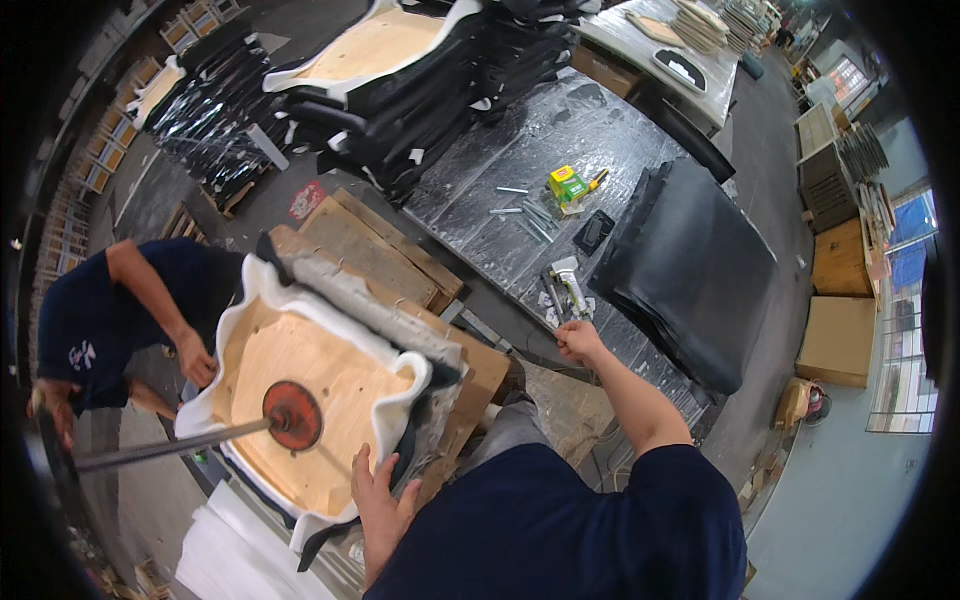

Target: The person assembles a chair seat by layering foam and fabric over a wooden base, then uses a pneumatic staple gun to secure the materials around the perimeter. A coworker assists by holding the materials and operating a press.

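Note:
A wooden seat panel (335, 385) with white padding (250, 295) curling over its rim and dark cover material beneath lies in front of me, to the left. A round red press plate (292, 414) on a metal rod bears on its middle. My left hand (380, 505) is open, fingers spread, at the panel's near right edge. Over the table's near edge, my right hand (578, 342) is closed beside a silver-and-white staple gun (568, 282). A slim dark piece rises near its fingertips; whether the hand grips it or the gun is unclear.
Across the panel, a co-worker's hand (196, 362) touches the padding. The wrapped table (470, 190) bears metal rods (535, 220), a green-yellow box (567, 184), a phone-like black object (594, 231) and black sheets (690, 270). Padded panels (370, 50) are stacked behind.

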Tool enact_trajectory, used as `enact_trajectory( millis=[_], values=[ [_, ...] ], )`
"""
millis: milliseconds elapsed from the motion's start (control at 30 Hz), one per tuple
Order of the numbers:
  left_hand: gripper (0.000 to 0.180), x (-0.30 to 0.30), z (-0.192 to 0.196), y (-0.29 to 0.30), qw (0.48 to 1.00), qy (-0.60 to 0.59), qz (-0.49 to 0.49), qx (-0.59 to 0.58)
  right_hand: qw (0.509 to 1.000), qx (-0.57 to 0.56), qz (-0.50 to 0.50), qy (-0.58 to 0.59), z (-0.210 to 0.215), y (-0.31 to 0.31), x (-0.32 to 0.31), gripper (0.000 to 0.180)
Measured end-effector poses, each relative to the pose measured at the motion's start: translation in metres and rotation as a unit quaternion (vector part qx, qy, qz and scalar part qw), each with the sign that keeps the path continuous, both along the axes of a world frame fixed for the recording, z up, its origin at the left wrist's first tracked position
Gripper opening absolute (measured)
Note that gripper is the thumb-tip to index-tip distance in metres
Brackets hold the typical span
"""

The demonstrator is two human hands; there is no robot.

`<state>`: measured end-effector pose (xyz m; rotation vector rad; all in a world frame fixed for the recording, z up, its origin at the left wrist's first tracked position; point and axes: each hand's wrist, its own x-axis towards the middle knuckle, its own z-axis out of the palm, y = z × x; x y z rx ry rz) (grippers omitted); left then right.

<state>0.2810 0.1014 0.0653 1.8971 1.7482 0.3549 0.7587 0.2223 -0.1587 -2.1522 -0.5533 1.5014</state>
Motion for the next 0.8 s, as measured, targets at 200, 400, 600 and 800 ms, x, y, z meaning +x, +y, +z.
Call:
enact_trajectory(
  millis=[200,400,600,800],
  values=[
    [0.056,0.039,-0.032,0.027,0.988,0.096,0.084,-0.083,0.945,0.010,0.049,-0.322,-0.081,0.065,0.066,0.053],
    [0.038,0.054,-0.038,0.035,0.978,0.105,0.165,-0.079,0.935,-0.027,0.078,-0.344,-0.136,0.109,0.085,0.063],
    [0.038,0.070,-0.032,0.020,0.972,0.145,0.181,-0.048,0.944,-0.005,0.097,-0.315,-0.146,0.122,0.100,0.070],
    [0.040,0.053,-0.008,-0.008,0.981,0.104,0.165,-0.009,0.947,0.094,0.105,-0.290,-0.111,0.079,0.055,0.085]
  ],
)
